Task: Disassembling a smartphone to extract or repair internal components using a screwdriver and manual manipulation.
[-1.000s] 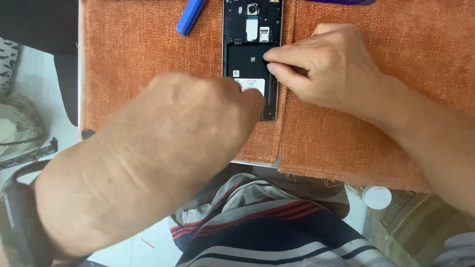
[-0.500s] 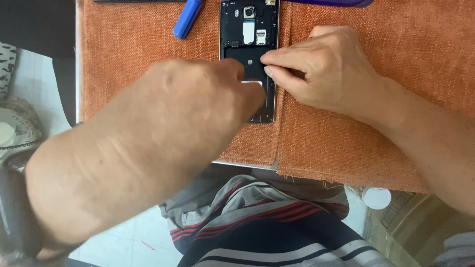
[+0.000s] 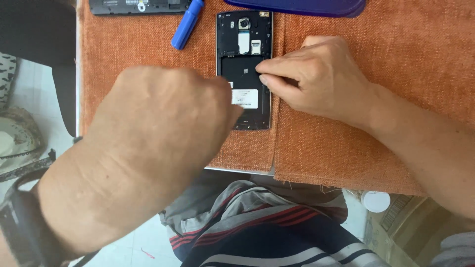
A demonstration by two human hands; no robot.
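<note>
Both hands on opened phone (image 3: 245, 74), back cover off, lying on orange cloth (image 3: 346, 143). Right hand (image 3: 316, 76) grip narrow, fingertips pinched at phone's right edge. Left hand (image 3: 163, 123) fisted at left edge; grip can't tell.

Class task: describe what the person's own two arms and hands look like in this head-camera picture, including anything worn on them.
Both hands are bare: no gloves, no rings visible. The left hand fills the foreground as a broad rounded shape; its forearm is uncovered, with a dark band, like a watch strap, round the wrist. The right hand has a bare forearm too; a grey sleeve edge shows at the picture's lower right corner.
</note>
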